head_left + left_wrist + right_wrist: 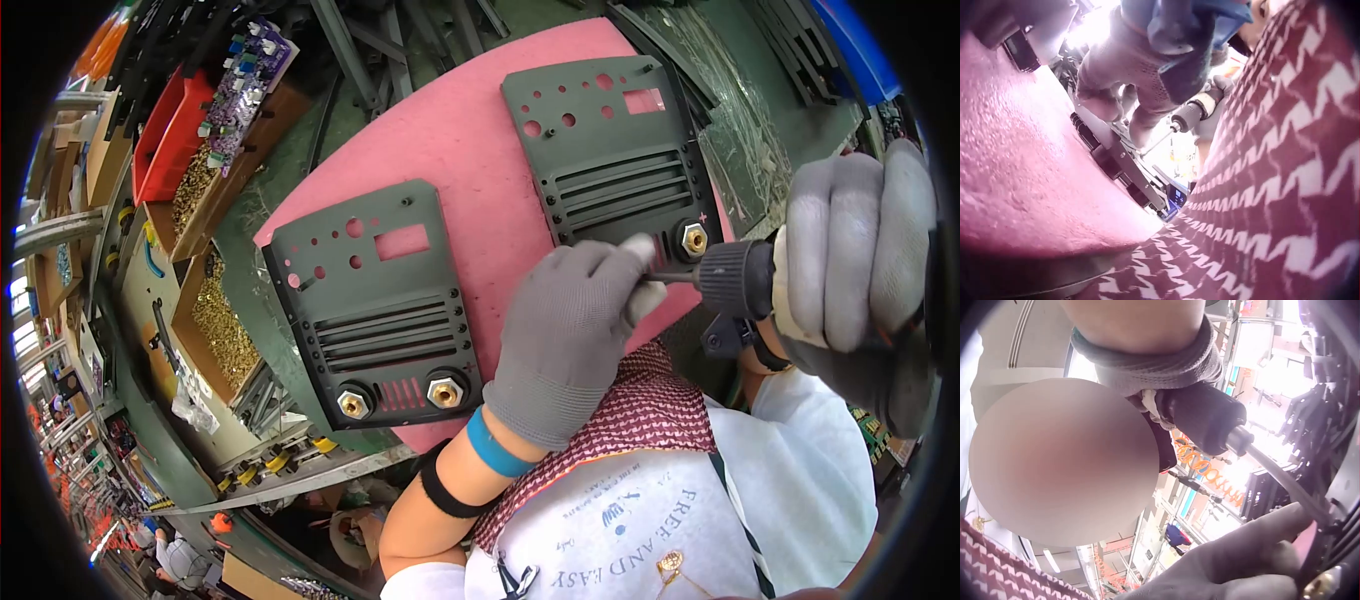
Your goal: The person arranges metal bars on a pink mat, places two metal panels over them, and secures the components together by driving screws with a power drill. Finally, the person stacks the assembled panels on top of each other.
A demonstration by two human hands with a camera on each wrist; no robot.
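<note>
Two dark grey metal front panels, the left panel (385, 300) and the right panel (610, 140), lie on a pink foam sheet (470, 150). Each has slots, holes and brass-centred sockets (445, 392) along its lower edge. My right hand (850, 250), gloved in grey, grips a black power screwdriver (735, 280) that points left. Its thin bit (1282, 478) reaches the lower right of the right panel. My gloved left hand (570, 335) pinches the bit near its tip with thumb and fingertips; the very tip is hidden in the head view.
A red bin (172, 135), a purple circuit board (248, 95) and boxes of small brass-coloured parts (225, 320) stand at the left. Dark metal strips (345, 55) lie behind the foam. A blue bin (862, 50) is at the far right.
</note>
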